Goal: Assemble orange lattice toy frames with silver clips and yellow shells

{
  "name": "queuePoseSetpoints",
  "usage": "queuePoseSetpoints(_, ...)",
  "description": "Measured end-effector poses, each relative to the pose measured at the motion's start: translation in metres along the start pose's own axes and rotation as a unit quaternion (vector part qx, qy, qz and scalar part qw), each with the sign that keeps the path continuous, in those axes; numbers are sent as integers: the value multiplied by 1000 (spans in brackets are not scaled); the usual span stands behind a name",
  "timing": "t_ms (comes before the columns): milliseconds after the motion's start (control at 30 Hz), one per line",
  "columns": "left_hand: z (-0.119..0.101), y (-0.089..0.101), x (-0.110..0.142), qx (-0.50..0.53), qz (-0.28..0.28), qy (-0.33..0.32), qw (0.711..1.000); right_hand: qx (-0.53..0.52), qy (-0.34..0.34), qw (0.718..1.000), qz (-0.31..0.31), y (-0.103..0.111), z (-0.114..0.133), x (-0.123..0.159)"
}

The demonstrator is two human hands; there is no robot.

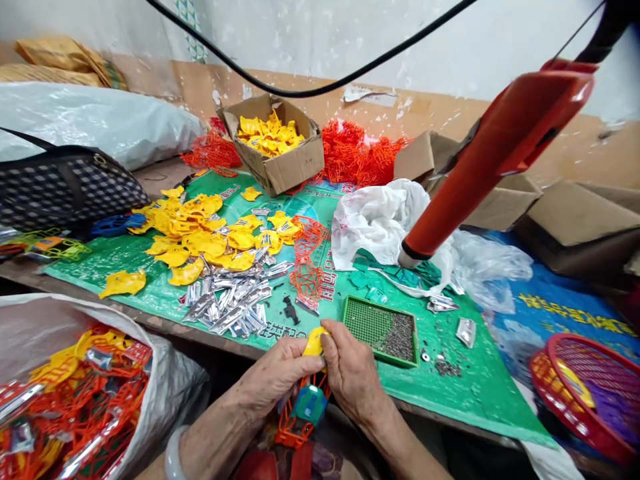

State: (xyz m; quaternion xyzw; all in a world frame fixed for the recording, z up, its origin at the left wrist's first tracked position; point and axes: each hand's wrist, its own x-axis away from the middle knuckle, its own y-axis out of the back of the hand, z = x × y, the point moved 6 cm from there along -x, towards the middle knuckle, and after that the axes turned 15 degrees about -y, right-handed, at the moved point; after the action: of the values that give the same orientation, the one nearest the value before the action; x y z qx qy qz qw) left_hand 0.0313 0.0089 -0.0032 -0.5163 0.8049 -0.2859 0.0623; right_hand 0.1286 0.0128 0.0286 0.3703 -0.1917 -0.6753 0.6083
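L hand [280, 373] & R hand [354, 368], fingers curled nearly closed, both pinch yellow pc [315, 342] btwn them at bench's [465, 400] front edge. Orange frame [291, 430] w/ teal block [310, 404] just below it, btwn forearms; can't tell if joined. Green tray [367, 323] w/ small metal bits just past R hand; silver strips [240, 303] past L; yellow pile [200, 230] farther back.

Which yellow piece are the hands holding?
The yellow piece pinched between the left hand and right hand, near the blue-green piece. Others lie on the green sheet or in the cardboard box, with no hand touching them.
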Motion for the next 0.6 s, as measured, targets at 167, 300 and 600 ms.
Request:
queuePoseSetpoints(167,8,-1,2,75,-16,7,997,3,0,997,-72,49,-3,-5)
queuePoseSetpoints(300,16,6,2,54,-53,28,997,-69,-74,925,-367,149,-47,-21)
queuePoseSetpoints(600,19,-7,-2,46,-52,41,997,-393,-37,910,-123,165,-76,-166)
